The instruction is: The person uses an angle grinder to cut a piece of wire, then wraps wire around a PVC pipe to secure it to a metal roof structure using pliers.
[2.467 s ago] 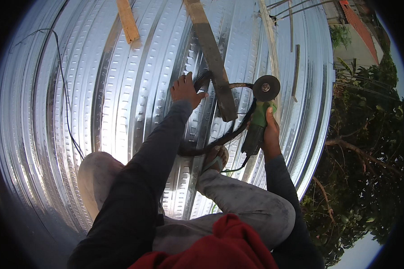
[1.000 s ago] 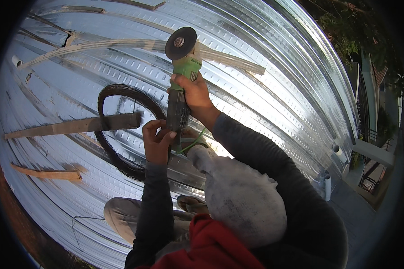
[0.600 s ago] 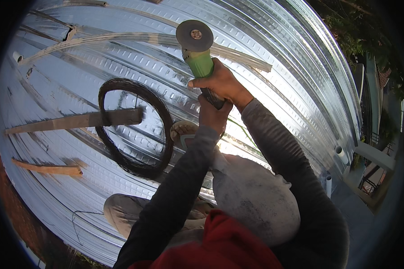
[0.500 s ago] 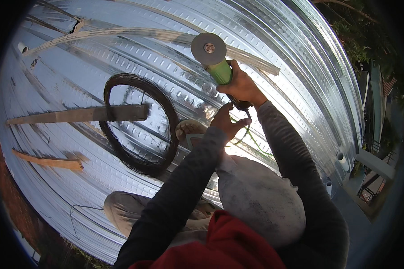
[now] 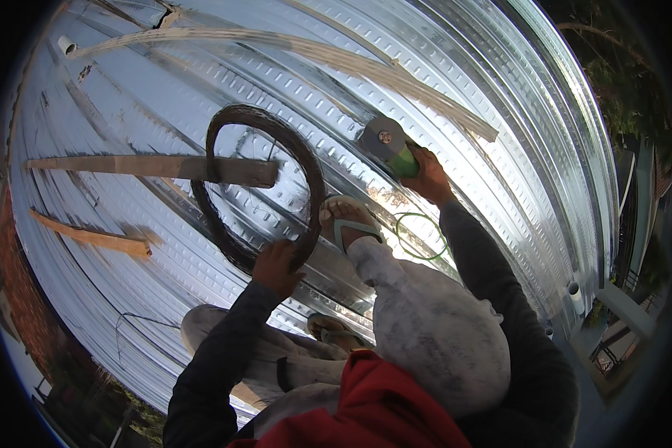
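In my right hand (image 5: 430, 176) is a green angle grinder (image 5: 405, 162) with a grey cutting disc (image 5: 384, 137). My fingers are closed round its body, low over the ribbed metal decking (image 5: 343, 160). My left hand (image 5: 277, 269) is at the near edge of a dark coil of wire (image 5: 310, 172), its fingers curled over the strands and partly hidden. The coil lies round the end of a timber plank (image 5: 127, 165). A loop of green cord (image 5: 401, 232) rests beside my sandalled foot (image 5: 347, 216).
A long pale strip of wood (image 5: 306, 46) crosses the far decking. A shorter wood piece (image 5: 93, 236) lies at the left. White pipe ends show at the far left (image 5: 66, 45) and right edge (image 5: 575, 296). Beyond the right edge are a ledge and lower ground.
My left hand has left the grinder's rear and moved left and nearer, onto the wire coil. My right hand has lowered the grinder toward the decking. The view has shifted slightly.
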{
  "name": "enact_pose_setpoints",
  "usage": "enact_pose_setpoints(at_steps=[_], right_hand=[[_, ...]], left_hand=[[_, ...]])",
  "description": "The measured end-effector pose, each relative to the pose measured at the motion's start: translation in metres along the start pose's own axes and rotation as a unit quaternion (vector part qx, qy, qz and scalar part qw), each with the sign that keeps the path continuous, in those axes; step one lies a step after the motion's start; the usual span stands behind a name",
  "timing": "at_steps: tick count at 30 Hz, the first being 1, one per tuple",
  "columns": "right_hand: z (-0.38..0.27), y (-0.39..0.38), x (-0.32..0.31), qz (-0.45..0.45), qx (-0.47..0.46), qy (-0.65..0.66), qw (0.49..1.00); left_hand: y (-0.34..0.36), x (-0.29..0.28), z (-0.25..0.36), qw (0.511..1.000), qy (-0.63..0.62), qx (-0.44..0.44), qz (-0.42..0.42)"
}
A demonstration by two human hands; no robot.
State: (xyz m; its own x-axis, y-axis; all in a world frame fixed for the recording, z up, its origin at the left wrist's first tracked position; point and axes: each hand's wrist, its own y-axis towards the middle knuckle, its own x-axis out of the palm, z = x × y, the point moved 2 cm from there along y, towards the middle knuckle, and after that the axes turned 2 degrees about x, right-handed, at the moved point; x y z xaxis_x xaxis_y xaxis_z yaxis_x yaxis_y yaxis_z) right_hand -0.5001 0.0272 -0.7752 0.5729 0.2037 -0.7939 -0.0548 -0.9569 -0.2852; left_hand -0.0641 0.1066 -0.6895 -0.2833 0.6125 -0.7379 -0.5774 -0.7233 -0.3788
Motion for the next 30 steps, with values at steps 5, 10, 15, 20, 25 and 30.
enact_pose_setpoints(at_steps=[5, 10, 15, 20, 25, 30], right_hand=[[-0.003, -0.004, 0.013, 0.045, -0.017, -0.007, 0.999], [-0.009, -0.009, 0.020, 0.083, -0.040, 0.010, 0.996], [-0.004, -0.018, 0.021, 0.077, -0.018, -0.073, 0.994], [-0.026, -0.017, 0.014, 0.052, -0.002, -0.105, 0.993], [-0.031, -0.021, 0.009, 0.020, 0.035, -0.175, 0.984], [-0.016, -0.030, 0.005, 0.039, 0.002, -0.163, 0.986]], left_hand=[[0.001, 0.016, 0.007, 0.997, 0.065, -0.037, -0.029], [0.008, 0.017, 0.002, 0.991, 0.121, -0.048, -0.011], [0.019, 0.020, -0.006, 0.990, 0.100, -0.087, -0.037], [0.018, 0.052, -0.024, 0.973, 0.106, -0.164, -0.123], [0.020, 0.079, -0.044, 0.971, 0.028, -0.162, -0.171], [-0.007, 0.039, -0.012, 0.987, 0.021, -0.089, -0.129]])
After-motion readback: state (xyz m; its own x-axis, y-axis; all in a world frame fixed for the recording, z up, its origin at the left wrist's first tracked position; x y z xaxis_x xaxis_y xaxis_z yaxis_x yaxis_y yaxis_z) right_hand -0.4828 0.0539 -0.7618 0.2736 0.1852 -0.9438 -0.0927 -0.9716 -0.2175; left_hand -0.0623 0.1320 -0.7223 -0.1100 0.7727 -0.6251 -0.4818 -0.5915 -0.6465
